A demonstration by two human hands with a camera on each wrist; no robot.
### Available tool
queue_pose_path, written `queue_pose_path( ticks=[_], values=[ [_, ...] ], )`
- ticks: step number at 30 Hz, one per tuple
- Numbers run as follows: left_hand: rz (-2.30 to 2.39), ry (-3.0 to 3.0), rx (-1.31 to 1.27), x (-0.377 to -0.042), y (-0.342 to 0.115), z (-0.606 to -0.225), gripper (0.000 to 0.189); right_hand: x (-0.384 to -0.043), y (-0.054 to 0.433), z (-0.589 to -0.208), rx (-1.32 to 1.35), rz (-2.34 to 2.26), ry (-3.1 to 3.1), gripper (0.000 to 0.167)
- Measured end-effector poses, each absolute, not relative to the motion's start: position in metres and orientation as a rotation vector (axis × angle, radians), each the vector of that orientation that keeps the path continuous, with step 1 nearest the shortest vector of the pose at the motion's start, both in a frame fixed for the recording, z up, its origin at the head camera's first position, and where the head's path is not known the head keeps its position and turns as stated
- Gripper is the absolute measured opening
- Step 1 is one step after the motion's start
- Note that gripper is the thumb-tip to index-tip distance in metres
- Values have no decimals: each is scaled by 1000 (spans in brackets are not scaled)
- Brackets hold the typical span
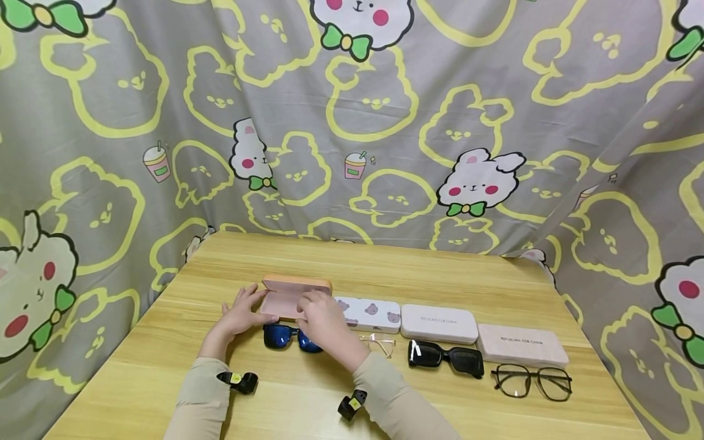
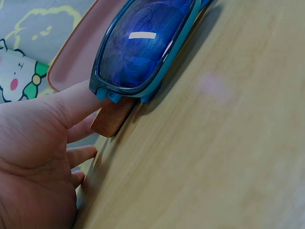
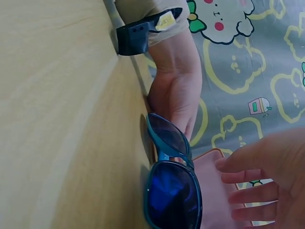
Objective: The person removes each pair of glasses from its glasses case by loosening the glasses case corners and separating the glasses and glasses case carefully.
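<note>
An orange-edged glasses case (image 1: 279,302) with a pink lining stands open at the left of the row. My left hand (image 1: 241,313) holds its left end, the thumb at the front and the fingers around the side; the left wrist view shows the case's brown corner (image 2: 113,119) between them. Over the right part of the case is my right hand (image 1: 328,322), its fingers extended near the pink lining (image 3: 214,191) with nothing held. Blue-lensed sunglasses (image 1: 282,337) lie just in front of the case, partly hidden by the right forearm in the head view.
To the right stand a bear-print case (image 1: 371,313), a white case (image 1: 439,323) and a pale pink case (image 1: 522,345). Before them lie clear-framed glasses (image 1: 381,344), black sunglasses (image 1: 446,359) and black-rimmed glasses (image 1: 531,382). A patterned curtain (image 1: 385,201) surrounds the wooden table (image 1: 286,403).
</note>
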State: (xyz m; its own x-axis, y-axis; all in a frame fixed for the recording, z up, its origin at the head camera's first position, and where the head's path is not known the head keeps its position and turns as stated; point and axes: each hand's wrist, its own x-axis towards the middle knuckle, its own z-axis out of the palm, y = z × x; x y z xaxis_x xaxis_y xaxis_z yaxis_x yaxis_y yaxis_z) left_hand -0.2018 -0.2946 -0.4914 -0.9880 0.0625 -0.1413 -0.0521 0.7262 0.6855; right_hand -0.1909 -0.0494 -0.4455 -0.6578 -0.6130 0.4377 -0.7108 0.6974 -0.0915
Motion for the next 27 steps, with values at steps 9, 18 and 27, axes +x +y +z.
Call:
queue_pose_path(
  ticks=[9, 18, 27],
  values=[
    [1112, 2776, 20, -202, -294, -491, 96, -193, -47, -439, 991, 404, -2598, 20],
    [1125, 2761, 15, -202, -294, -492, 95, -195, -42, -434, 986, 516, -2580, 22],
    [1133, 2758, 24, -202, -295, -492, 94, -200, -40, -433, 966, 645, -2522, 30]
  ],
)
